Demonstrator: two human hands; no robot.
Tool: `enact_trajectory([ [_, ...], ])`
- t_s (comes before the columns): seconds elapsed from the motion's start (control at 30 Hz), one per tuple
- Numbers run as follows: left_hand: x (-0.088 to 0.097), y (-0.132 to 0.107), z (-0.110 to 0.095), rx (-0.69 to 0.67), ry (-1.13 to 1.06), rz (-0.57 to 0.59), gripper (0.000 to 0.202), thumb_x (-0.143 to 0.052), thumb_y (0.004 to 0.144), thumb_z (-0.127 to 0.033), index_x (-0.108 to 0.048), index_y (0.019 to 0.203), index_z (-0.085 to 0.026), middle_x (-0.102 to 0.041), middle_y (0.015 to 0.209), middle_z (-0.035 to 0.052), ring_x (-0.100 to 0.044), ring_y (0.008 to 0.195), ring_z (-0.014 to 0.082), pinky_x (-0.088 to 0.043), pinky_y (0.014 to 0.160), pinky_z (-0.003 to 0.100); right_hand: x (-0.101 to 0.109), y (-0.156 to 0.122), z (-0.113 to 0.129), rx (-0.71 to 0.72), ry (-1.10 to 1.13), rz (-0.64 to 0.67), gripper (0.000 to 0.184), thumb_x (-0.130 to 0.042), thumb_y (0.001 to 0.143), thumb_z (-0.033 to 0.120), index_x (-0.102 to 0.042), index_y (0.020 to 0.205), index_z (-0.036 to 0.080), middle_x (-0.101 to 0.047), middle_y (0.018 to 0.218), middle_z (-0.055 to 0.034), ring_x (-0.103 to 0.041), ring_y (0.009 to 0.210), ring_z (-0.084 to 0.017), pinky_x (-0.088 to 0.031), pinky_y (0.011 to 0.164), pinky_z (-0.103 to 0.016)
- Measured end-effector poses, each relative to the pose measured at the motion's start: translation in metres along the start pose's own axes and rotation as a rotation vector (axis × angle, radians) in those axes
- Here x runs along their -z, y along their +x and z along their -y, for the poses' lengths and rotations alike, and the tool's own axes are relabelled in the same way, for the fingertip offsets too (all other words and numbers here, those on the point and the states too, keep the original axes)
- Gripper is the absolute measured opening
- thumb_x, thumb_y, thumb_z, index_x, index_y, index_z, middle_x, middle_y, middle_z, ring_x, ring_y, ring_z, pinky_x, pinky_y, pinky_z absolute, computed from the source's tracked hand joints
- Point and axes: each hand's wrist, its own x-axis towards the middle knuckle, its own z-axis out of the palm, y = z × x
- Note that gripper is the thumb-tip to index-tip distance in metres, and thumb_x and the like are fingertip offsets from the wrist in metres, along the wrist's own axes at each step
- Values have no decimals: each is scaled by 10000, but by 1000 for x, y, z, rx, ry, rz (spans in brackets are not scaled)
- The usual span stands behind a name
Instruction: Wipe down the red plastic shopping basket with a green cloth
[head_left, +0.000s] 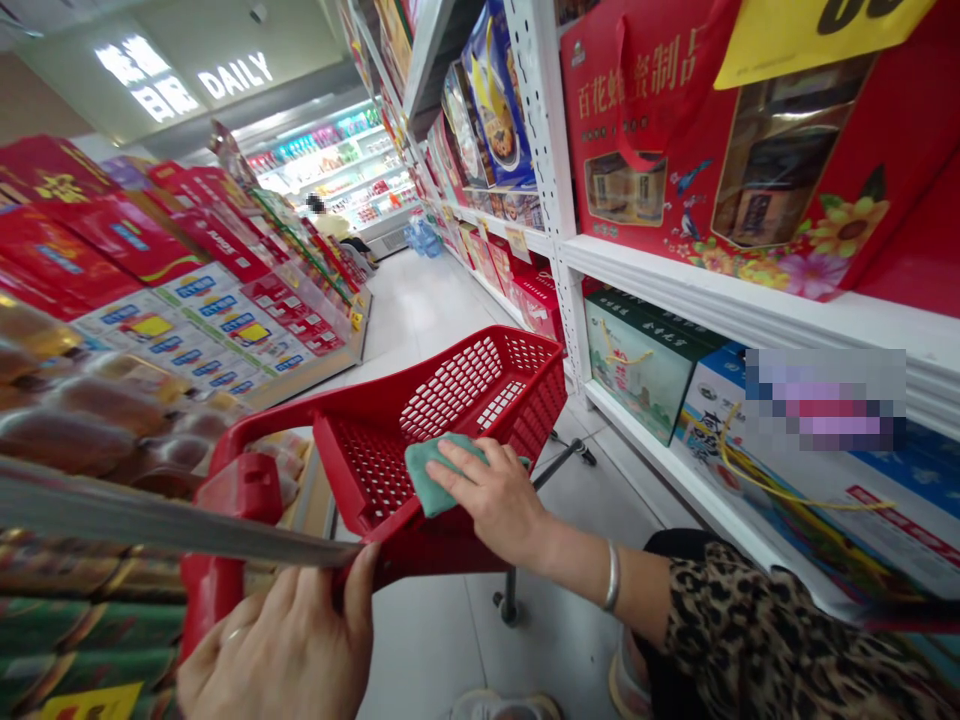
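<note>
A red plastic shopping cart (517, 440) with a perforated basket stands tilted across the view in front of me. My left hand (289, 630) is closed on the cart's near edge beside its handle, with the thumb showing on top; some of its fingers are hidden. My right hand (499, 500) presses a folded green cloth (431, 485) onto the basket's near rim, fingers bent over the cloth. A silver bangle (612, 575) circles the right wrist. Inside the basket I see only the slotted red walls and floor.
White shelving (559, 150) with a red gift box (675, 170) and a green box (637, 360) runs along the right. Stacked red cartons (150, 235) and blurred bagged goods (90, 410) line the left. A person (330, 220) is farther down the tiled aisle (420, 290).
</note>
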Motion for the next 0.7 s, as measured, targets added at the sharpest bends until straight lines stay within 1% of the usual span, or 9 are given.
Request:
enact_trajectory([
  [0.1, -2, -1, 1, 12, -13, -17, 418, -387, 1023, -540, -537, 792, -227, -592, 700, 58, -547, 722, 259, -298, 670, 359, -2, 6, -31, -138, -37, 59, 567, -471, 967, 63, -637, 1418, 362, -556, 1563, 30, -511, 1181, -281, -504, 914, -457],
  [0.2, 2, -3, -2, 22, 28, 1, 411, -377, 1027, -535, -539, 811, -225, -607, 726, 68, -547, 763, 263, -294, 682, 365, -1, 13, -65, -260, -63, 86, 593, -461, 945, 47, -642, 1421, 351, -527, 1588, 18, -491, 1225, -307, -495, 949, -487],
  [0.27, 6, -5, -5, 10, 67, 9, 407, -370, 1032, -532, -533, 820, -225, -615, 745, 76, -553, 796, 270, -303, 700, 373, 0, 17, -88, -321, -85, 83, 605, -450, 938, 43, -640, 1427, 344, -512, 1600, 4, -490, 1240, -318, -498, 949, -497],
  [0.33, 9, -6, -8, 0, 76, 11, 406, -357, 1036, -530, -530, 830, -225, -612, 745, 73, -555, 790, 275, -321, 719, 382, -1, 21, -109, -380, -107, 65, 618, -435, 932, 33, -643, 1426, 340, -503, 1607, -2, -483, 1274, -323, -498, 962, -503],
  [0.43, 7, -9, -8, -1, 58, 2, 400, -348, 1038, -521, -512, 813, -233, -601, 726, 64, -566, 765, 283, -341, 732, 394, -5, 26, -136, -453, -125, 26, 650, -407, 913, 2, -647, 1420, 329, -489, 1618, 3, -454, 1350, -319, -498, 997, -501],
  [0.5, 5, -10, -6, -4, 50, -15, 390, -361, 1036, -515, -501, 804, -235, -591, 713, 59, -572, 750, 286, -344, 727, 396, -8, 29, -149, -472, -125, -4, 681, -403, 887, -19, -641, 1429, 318, -484, 1621, 0, -441, 1378, -311, -499, 1016, -498],
  [0.6, 3, -11, -3, -28, 45, -47, 379, -379, 1031, -511, -491, 794, -237, -567, 689, 51, -562, 714, 279, -338, 702, 387, -11, 32, -163, -481, -119, -45, 709, -418, 850, -30, -635, 1441, 296, -491, 1616, -15, -460, 1361, -311, -499, 1035, -502],
  [0.7, 4, -12, -3, -56, 61, -25, 379, -405, 1019, -532, -510, 817, -229, -581, 714, 58, -560, 721, 279, -339, 697, 382, -10, 33, -171, -515, -109, -39, 711, -395, 848, -28, -641, 1438, 283, -480, 1625, -22, -496, 1309, -320, -505, 1015, -510],
])
